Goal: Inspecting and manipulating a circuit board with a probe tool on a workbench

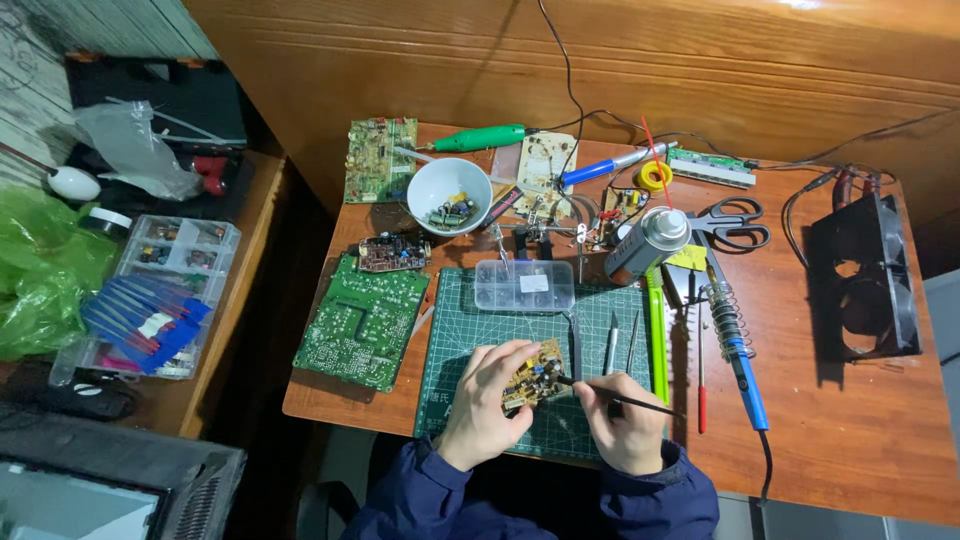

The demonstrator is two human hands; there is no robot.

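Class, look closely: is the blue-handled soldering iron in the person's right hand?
No: the blue-handled soldering iron lies on the wooden table, while the right hand holds a thin black tool.

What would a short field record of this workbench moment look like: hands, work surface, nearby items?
left hand: left hand holds a small yellow circuit board tilted above the mat
right hand: right hand grips a thin black tool, tip at the board's edge
surface: green cutting mat on a wooden table
behind mat: clear parts box, spray can, white bowl of components
left of mat: large green circuit board
right of mat: blue-handled soldering iron
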